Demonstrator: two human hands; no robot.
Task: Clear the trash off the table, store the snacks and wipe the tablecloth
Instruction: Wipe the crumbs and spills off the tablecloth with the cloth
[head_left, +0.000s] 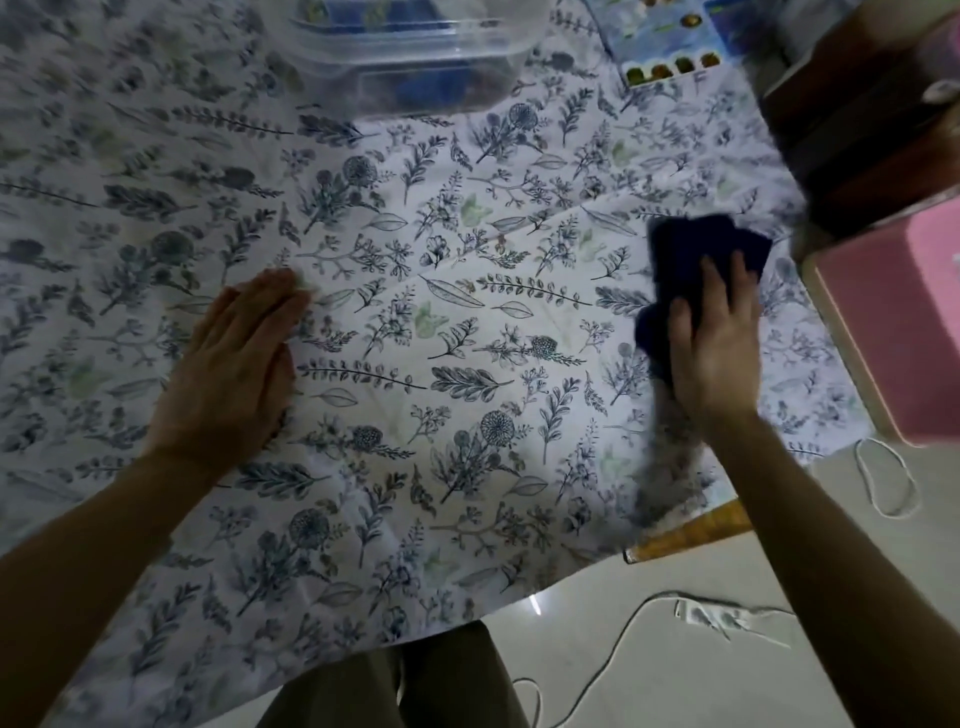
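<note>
A white tablecloth (415, 312) with a blue leaf and flower print covers the table. My right hand (714, 343) grips a dark navy cloth (696, 249) and presses it on the tablecloth near the right side. My left hand (239, 364) lies flat, palm down, on the tablecloth at the left, with its fingers together. A clear plastic container (415, 52) with a lid stands at the far edge and holds blurred blue items. A blue snack box (670, 36) printed with brown sweets lies at the far right.
A dark wooden piece of furniture (872, 130) and a pink box (893, 332) stand right of the table. White cords (883, 483) and a scrap of wrapper (727, 618) lie on the pale floor. My legs show below the table's near edge.
</note>
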